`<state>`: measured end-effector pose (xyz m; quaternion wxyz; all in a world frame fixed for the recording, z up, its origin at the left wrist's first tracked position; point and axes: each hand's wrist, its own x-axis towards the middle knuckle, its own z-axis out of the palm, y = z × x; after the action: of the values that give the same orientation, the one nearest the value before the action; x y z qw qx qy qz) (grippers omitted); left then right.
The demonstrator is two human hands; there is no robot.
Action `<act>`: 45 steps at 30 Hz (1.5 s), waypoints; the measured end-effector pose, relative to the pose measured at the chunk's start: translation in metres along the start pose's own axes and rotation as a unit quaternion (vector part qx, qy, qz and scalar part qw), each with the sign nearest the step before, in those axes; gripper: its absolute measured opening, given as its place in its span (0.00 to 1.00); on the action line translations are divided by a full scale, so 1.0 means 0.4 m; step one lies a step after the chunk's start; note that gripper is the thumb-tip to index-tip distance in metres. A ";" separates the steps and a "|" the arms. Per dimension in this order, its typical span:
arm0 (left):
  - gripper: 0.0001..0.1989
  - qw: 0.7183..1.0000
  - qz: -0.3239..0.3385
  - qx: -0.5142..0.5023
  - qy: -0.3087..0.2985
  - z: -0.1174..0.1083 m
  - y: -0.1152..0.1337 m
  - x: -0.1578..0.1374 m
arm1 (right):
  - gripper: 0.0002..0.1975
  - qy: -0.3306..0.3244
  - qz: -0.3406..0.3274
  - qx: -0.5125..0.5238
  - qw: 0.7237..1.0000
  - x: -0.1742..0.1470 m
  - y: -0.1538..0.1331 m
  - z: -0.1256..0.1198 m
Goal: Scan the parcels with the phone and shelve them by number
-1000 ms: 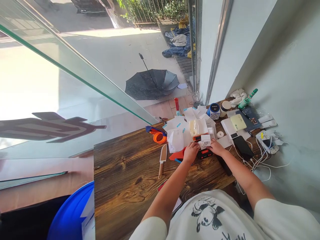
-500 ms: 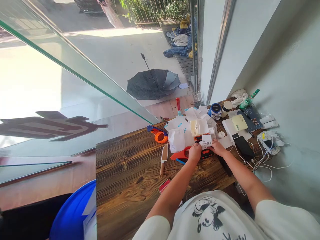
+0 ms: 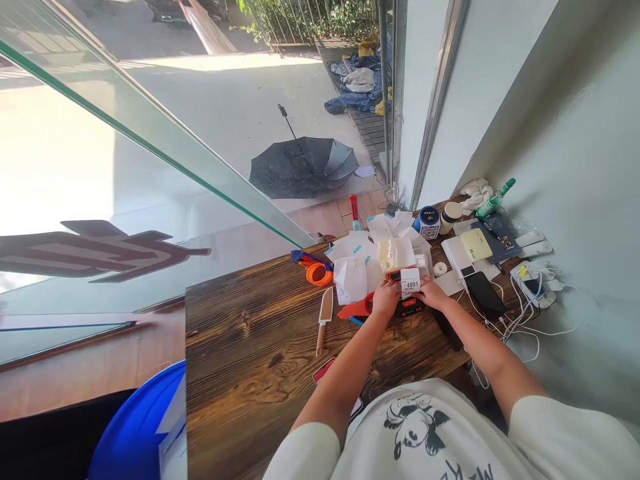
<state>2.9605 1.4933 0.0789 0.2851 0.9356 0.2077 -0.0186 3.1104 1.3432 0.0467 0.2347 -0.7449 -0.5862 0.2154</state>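
A small white box (image 3: 411, 283) with a printed label reading 4001 is between my two hands. My left hand (image 3: 387, 299) has its fingers curled in at the box's left side. At the right side, the fingers of my right hand (image 3: 433, 293) press against it. Just below the box lies a black and red device (image 3: 410, 307), partly covered by my left hand. A red-orange tool (image 3: 354, 309) sticks out to the left of that hand. Behind the box are a clear packet with pale yellow contents (image 3: 389, 255) and several white paper slips (image 3: 351, 280).
A knife (image 3: 325, 317) and an orange ring (image 3: 319, 273) lie left on the wooden table (image 3: 240, 373). Blue (image 3: 429, 222) and white (image 3: 451, 217) jars stand at the back. A black phone (image 3: 483, 294) and tangled white cables (image 3: 535, 283) are on the right. An umbrella (image 3: 305, 167) lies outside.
The whole view has shifted slightly to the left. The box's label has tipped more upright between my hands. My left hand sits a little further left and higher.
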 end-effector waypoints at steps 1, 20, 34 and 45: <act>0.09 1.000 0.001 0.001 0.005 0.004 0.000 0.001 | 0.09 0.003 -0.002 -0.002 1.000 -0.001 0.000 0.000; 0.22 0.988 0.145 -0.027 0.043 -0.003 -0.067 -0.059 | 0.06 0.142 -0.027 -0.042 0.989 -0.050 -0.026 0.001; 0.22 0.988 0.152 0.007 -0.030 -0.009 -0.042 -0.086 | 0.27 0.142 0.000 0.022 0.990 -0.078 -0.010 0.017; 0.07 0.999 0.023 0.007 -0.033 -0.004 0.000 -0.008 | 0.31 0.158 0.069 0.073 0.982 -0.085 -0.035 0.050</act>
<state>2.9573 1.4930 0.0805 0.2858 0.9409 0.1761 -0.0445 3.0802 1.3149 0.0406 0.3629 -0.7889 -0.4715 0.1534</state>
